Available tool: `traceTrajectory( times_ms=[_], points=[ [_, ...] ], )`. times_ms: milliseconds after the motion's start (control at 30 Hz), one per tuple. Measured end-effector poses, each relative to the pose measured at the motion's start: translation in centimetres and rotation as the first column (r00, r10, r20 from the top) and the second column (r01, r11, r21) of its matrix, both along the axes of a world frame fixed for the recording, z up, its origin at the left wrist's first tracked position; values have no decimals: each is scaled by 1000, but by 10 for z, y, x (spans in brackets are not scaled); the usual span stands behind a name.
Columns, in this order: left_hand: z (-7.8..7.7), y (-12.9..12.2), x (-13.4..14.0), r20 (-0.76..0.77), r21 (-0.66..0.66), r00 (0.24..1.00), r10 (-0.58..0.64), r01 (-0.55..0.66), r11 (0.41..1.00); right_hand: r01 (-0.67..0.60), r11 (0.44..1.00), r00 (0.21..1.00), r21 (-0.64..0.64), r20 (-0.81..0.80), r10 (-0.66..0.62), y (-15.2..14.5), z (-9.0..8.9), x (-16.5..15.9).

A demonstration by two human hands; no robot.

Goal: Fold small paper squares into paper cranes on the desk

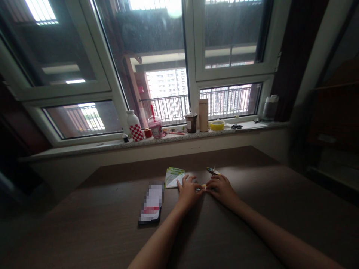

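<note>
place: indoor room, home or office unclear | broad windows (191, 48) | cluttered sill (84, 147) | brown table (84, 224)

You have two hands, left hand (190, 191) and right hand (223, 188), one small pale piece (204, 187), one phone (151, 201) and printed paper (171, 179) whose sheets cannot be counted, on one tabletop (106, 213). One windowsill (70, 149) gives you two cups, a pink cup (156, 128) and a dark cup (191, 124), one checkered bottle (135, 129), one tan flask (203, 116) and one yellow tape roll (217, 126).

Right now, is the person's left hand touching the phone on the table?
Apart: the head view shows a strip of bare brown tabletop between the left hand and the phone.
</note>
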State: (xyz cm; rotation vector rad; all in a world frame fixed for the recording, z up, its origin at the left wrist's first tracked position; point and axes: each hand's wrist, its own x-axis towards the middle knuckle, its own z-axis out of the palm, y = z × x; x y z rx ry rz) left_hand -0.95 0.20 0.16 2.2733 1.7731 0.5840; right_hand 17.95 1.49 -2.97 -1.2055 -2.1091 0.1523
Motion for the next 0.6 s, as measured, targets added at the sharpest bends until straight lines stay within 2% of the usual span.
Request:
traceTrajectory(
  times_ms=[400,600],
  points=[
    [1,3,4,81,-69,993,85,-79,994,73,993,996,-92,-37,-77,2,0,-2],
    [0,3,7,94,-74,988,126,-120,990,176,973,984,-149,-11,-180,0,4,-5]
  ],
)
